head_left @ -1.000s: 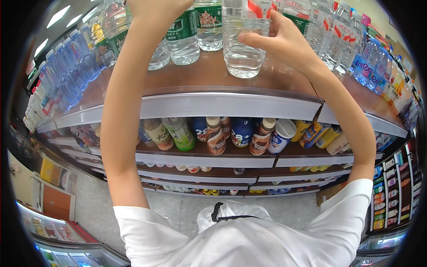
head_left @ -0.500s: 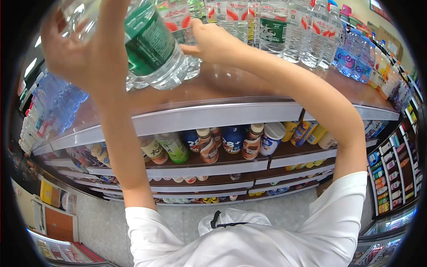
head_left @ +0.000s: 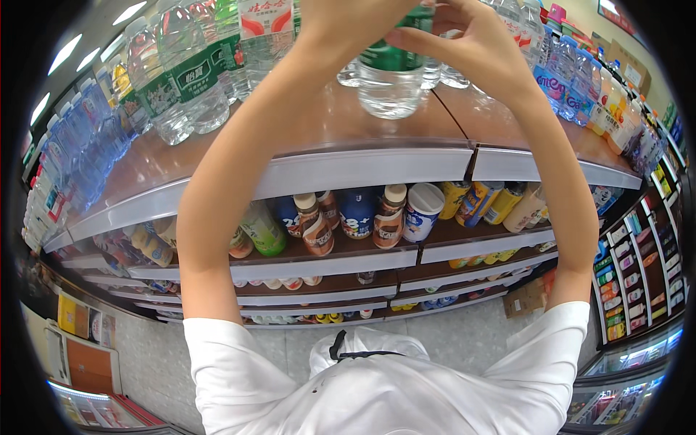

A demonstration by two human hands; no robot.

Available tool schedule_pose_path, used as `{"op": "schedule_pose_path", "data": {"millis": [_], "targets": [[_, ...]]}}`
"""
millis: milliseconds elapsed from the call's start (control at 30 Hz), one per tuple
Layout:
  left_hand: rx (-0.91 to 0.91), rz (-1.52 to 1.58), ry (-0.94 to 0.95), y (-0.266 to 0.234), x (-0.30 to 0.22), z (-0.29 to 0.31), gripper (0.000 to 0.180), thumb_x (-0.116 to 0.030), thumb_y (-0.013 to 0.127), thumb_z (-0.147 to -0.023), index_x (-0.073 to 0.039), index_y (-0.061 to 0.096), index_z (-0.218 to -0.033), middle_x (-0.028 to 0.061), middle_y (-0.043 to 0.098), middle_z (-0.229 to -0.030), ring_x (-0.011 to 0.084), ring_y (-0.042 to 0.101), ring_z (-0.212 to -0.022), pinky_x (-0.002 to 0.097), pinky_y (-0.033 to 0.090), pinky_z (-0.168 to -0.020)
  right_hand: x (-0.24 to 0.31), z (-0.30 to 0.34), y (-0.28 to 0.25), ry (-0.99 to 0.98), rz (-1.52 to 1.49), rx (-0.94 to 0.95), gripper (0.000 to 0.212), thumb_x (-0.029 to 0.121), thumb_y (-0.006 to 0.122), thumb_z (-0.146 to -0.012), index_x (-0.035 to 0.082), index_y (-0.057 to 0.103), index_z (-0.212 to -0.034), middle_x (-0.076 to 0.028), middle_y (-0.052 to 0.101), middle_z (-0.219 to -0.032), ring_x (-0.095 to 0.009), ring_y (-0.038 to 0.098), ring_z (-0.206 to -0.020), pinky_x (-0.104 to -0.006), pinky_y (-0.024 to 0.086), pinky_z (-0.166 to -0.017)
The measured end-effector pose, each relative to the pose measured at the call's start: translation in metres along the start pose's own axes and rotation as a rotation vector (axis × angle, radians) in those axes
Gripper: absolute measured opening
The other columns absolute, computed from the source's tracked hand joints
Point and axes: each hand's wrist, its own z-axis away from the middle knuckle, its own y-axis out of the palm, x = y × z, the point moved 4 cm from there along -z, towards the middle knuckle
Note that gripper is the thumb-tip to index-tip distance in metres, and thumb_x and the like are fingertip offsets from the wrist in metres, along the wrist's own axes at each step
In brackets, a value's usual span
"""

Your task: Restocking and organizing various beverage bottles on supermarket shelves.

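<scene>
A clear water bottle (head_left: pixel 392 93) with a green label stands upright, or nearly so, at the front of the brown top shelf. My right hand (head_left: pixel 475 47) grips it from the right, thumb across the label and fingers behind. Against its upper left side is my left hand (head_left: pixel 355 25), closed around the bottle's upper part; the picture's top edge cuts off some of those fingers. Other clear bottles stand behind it, partly hidden by my hands. To the left are green-labelled bottles (head_left: pixel 190 87) and a bottle with a red and white label (head_left: pixel 265 29).
Blue-tinted bottles (head_left: pixel 90 156) line the shelf's left end. At the right are purple-labelled bottles (head_left: pixel 569 83) and orange drinks (head_left: pixel 616 116). A pale shelf edge (head_left: pixel 348 163) runs below my forearms, with brown bottles (head_left: pixel 314 225) and a white tub (head_left: pixel 423 210) beneath.
My left hand has swung right with the green-labelled bottle, which now stands more upright. My right hand has moved right and taken hold of it. The view has shifted, showing more bottles at left.
</scene>
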Motion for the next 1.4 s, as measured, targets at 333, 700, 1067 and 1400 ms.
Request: {"op": "schedule_pose_path", "data": {"millis": [333,700,1067,1400], "targets": [[0.156,-0.634,0.264,-0.064,0.037,-0.004,0.065,-0.032,0.075,-0.072,-0.002,0.047,-0.122,0.0189,0.053,-0.108,0.0348,0.048,-0.107,0.0433,0.038,-0.092,-0.096,0.042,-0.064,0.084,0.163,-0.248,0.054,0.04,0.072,-0.075,0.001,0.064,-0.111,-0.01,0.07,-0.093,-0.015,0.064,-0.084,-0.0282,0.048,-0.077],[0.654,-0.508,-0.631,-0.097,0.096,0.024,0.072,-0.035,0.075,-0.072,0.001,0.045,-0.127,0.0122,0.066,-0.083,0.0287,0.066,-0.076,0.0367,0.051,-0.069,-0.106,0.031,-0.073,0.154,0.263,-0.413,0.058,0.034,0.076,-0.076,-0.001,0.057,-0.118,-0.013,0.065,-0.104,-0.015,0.063,-0.087,-0.0271,0.047,-0.08],[0.525,-0.594,-0.4,-0.107,0.102,0.036,0.088,-0.057,0.072,-0.069,0.001,0.046,-0.13,0.012,0.07,-0.087,0.0218,0.067,-0.071,0.0326,0.051,-0.071,0.01,-0.103,0.063,-0.198,0.364,-0.313,0.047,0.031,0.064,-0.08,-0.009,0.059,-0.102,-0.025,0.066,-0.089,-0.028,0.067,-0.087,-0.0386,0.052,-0.076],[0.412,-0.648,-0.17,-0.109,0.088,0.036,0.073,-0.03,0.079,-0.065,-0.002,0.047,-0.125,0.0149,0.048,-0.121,0.0331,0.054,-0.106,0.0401,0.047,-0.084,0.015,-0.18,0.097,0.132,0.21,0.022,0.048,0.035,0.066,-0.078,-0.008,0.06,-0.098,-0.017,0.066,-0.068,-0.025,0.066,-0.054,-0.0373,0.056,-0.048]]}}
